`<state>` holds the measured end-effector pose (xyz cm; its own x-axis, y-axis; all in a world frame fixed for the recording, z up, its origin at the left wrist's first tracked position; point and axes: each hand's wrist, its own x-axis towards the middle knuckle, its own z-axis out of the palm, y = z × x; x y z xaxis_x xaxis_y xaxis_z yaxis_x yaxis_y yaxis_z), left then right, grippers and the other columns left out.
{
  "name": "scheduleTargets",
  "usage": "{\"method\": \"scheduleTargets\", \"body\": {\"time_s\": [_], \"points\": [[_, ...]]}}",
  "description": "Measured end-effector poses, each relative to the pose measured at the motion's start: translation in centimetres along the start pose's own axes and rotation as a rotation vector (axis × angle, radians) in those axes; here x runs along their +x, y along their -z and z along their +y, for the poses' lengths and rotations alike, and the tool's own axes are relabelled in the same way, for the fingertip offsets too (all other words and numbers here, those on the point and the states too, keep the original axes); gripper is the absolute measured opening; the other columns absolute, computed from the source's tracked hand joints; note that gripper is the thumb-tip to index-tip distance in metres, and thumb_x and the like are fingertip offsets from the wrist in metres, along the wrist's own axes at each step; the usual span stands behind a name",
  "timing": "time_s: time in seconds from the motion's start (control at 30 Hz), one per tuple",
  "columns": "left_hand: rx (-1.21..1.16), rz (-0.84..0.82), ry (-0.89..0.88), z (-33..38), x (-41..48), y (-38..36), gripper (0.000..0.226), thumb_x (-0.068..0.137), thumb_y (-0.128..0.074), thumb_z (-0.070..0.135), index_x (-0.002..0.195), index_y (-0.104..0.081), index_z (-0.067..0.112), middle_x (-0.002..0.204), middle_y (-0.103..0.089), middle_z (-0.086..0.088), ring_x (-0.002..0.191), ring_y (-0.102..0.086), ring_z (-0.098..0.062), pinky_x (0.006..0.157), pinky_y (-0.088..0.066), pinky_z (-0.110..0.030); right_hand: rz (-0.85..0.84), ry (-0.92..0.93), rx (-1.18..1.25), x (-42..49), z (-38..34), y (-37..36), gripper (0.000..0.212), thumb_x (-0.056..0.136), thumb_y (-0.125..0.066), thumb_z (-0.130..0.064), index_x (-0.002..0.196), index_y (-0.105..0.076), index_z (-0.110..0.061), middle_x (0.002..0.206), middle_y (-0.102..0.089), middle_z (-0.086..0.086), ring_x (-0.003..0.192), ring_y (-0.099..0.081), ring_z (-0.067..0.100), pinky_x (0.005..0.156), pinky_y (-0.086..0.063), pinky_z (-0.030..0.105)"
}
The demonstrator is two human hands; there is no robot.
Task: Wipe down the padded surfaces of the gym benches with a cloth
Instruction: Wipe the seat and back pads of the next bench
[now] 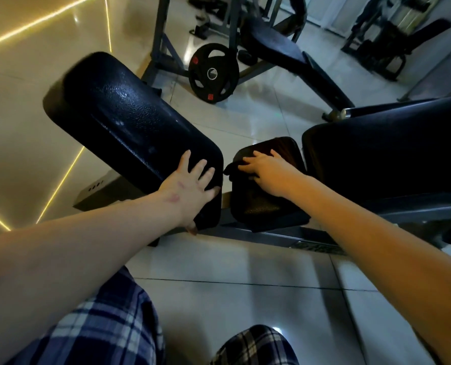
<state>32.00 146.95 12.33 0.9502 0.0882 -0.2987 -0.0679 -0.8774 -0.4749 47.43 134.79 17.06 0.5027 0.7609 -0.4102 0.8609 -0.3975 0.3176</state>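
Head view: the person leans over a bench whose pads are all black. The left hand (190, 185) lies flat on the near end of the long back pad (129, 119), which runs away to the far left. Its grip is spread, with the fingers straight on top and the thumb down at the pad's near edge, so it steadies the pad and does not clutch it.

Just to the right, the right hand (269, 175) presses down on the small seat pad (266, 206), the surface now being worked. Its grip is also spread, palm down. The cloth (230, 168) is dark and lies under that hand. Only a crumpled corner shows, sticking out left of the fingertips into the gap between the two pads. How much of the seat pad it covers is hard to tell, dark on dark.

As for progress, the wipe looks mid-course on the seat pad. The back pad has a speckled sheen, but whether that is moisture or only texture I cannot tell. A broad pad (390, 148) at the right, a far bench (277, 46) beyond the weight plate (213, 73) and another bench (393, 40) at the far right show no sign either way. They probably remain to be done.
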Motion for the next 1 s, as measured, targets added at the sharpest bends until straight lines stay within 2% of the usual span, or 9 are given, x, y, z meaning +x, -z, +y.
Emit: {"method": "scheduleTargets", "body": {"time_s": [0.1, 0.27, 0.4, 0.57, 0.7, 0.87, 1.0], "points": [[0.012, 0.009, 0.001, 0.3, 0.0, -0.2, 0.106, 0.080, -0.049, 0.077, 0.155, 0.003, 0.024, 0.161, 0.010, -0.018, 0.147, 0.009, -0.042, 0.112, 0.001, -0.069, -0.043, 0.025, 0.014, -5.6, -0.5, -0.6, 0.056, 0.102, -0.040, -0.019, 0.152, -0.019, -0.031, 0.162, -0.009, -0.005, 0.149, -0.001, 0.022, 0.118, 0.000, 0.048], [0.014, 0.005, 0.007, 0.4, 0.1, -0.2, 0.108, 0.079, -0.047, 0.080, 0.155, 0.006, 0.024, 0.161, 0.012, -0.019, 0.147, 0.011, -0.043, 0.111, 0.002, -0.070, 0.000, 0.013, 0.015, -11.3, -0.5, -1.5, 0.061, 0.102, -0.042, -0.017, 0.152, -0.012, -0.036, 0.161, -0.002, -0.011, 0.149, 0.005, 0.017, 0.119, 0.003, 0.045], [0.022, 0.004, -0.003, 0.6, 0.2, -0.3, 0.107, 0.080, -0.045, 0.080, 0.155, 0.007, 0.024, 0.161, 0.013, -0.019, 0.146, 0.011, -0.043, 0.110, 0.001, -0.071, 0.091, -0.044, 0.069, -8.4, 0.2, -1.2, 0.059, 0.101, -0.043, -0.015, 0.152, -0.018, -0.031, 0.162, -0.007, -0.005, 0.149, 0.000, 0.018, 0.118, 0.001, 0.045], [0.013, 0.025, -0.017, 0.4, 0.2, -0.5, 0.105, 0.080, -0.045, 0.079, 0.155, 0.003, 0.024, 0.161, 0.011, -0.019, 0.147, 0.010, -0.043, 0.110, 0.001, -0.071, 0.204, -0.204, 0.127, -1.6, 2.4, -0.5, 0.053, 0.099, -0.041, -0.010, 0.149, -0.032, -0.026, 0.160, -0.019, 0.002, 0.148, -0.009, 0.025, 0.117, -0.001, 0.055], [0.013, 0.027, -0.009, 0.4, -0.1, -0.6, 0.103, 0.081, -0.044, 0.079, 0.155, 0.002, 0.024, 0.161, 0.011, -0.019, 0.147, 0.010, -0.042, 0.111, 0.003, -0.070, 0.149, -0.261, 0.143, 0.7, 3.2, 1.2, 0.052, 0.099, -0.039, -0.007, 0.149, -0.034, -0.023, 0.154, -0.029, 0.006, 0.143, -0.017, 0.029, 0.116, -0.009, 0.059], [0.011, 0.019, -0.001, 0.4, 0.0, -0.1, 0.102, 0.082, -0.044, 0.078, 0.155, 0.003, 0.025, 0.161, 0.011, -0.018, 0.147, 0.010, -0.041, 0.112, 0.003, -0.069, 0.121, -0.172, 0.267, -4.1, 2.3, 0.2, 0.053, 0.100, -0.039, -0.007, 0.149, -0.032, -0.026, 0.161, -0.016, -0.002, 0.149, -0.001, 0.023, 0.117, 0.000, 0.055], [-0.003, -0.027, -0.003, 0.8, 0.0, 0.3, 0.106, 0.080, -0.046, 0.079, 0.155, 0.007, 0.026, 0.161, 0.013, -0.017, 0.147, 0.013, -0.041, 0.112, 0.004, -0.069, -0.013, -0.098, 0.219, -8.1, 0.2, -1.1, 0.057, 0.099, -0.043, -0.008, 0.149, -0.028, -0.030, 0.161, -0.011, -0.008, 0.149, 0.003, 0.021, 0.116, 0.004, 0.057]]}}
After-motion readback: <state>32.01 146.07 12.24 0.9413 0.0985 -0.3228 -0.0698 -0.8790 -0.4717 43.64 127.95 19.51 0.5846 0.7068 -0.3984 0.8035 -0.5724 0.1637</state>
